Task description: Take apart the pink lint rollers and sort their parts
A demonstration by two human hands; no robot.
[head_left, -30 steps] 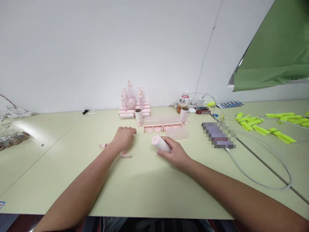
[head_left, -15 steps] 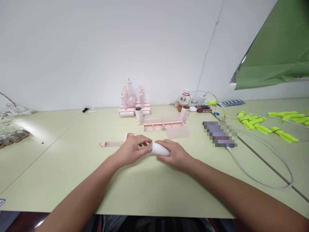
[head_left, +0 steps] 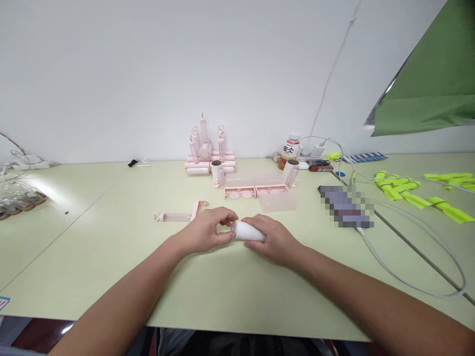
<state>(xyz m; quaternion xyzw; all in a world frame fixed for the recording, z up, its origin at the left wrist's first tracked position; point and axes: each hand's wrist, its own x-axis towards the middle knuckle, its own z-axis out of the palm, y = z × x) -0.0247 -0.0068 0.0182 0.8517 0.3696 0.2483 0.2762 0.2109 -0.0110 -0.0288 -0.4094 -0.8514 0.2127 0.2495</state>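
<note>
My right hand point(head_left: 272, 239) grips a white paper roll point(head_left: 247, 231) lying sideways just above the pale green table point(head_left: 222, 287). My left hand point(head_left: 206, 231) meets the roll's left end, its fingertips pinched around that end; what they pinch is hidden. Behind my left hand a pink roller handle point(head_left: 180, 215) lies flat on the table. Farther back sit a pink tray of round caps point(head_left: 255, 191), a clear plastic cover point(head_left: 277, 201) and a stack of pink rollers point(head_left: 208, 153).
A phone point(head_left: 345, 206) on a white cable point(head_left: 411, 277) lies at the right. Yellow-green clips point(head_left: 411, 195) spread at the far right, under a green sheet point(head_left: 426, 94). A bottle point(head_left: 289, 151) and chargers stand by the wall. Bagged items point(head_left: 18, 202) rest at the left edge.
My left hand left the pink handle on the table and came over to the left end of the roll. My right hand lowered the roll toward horizontal and keeps holding it.
</note>
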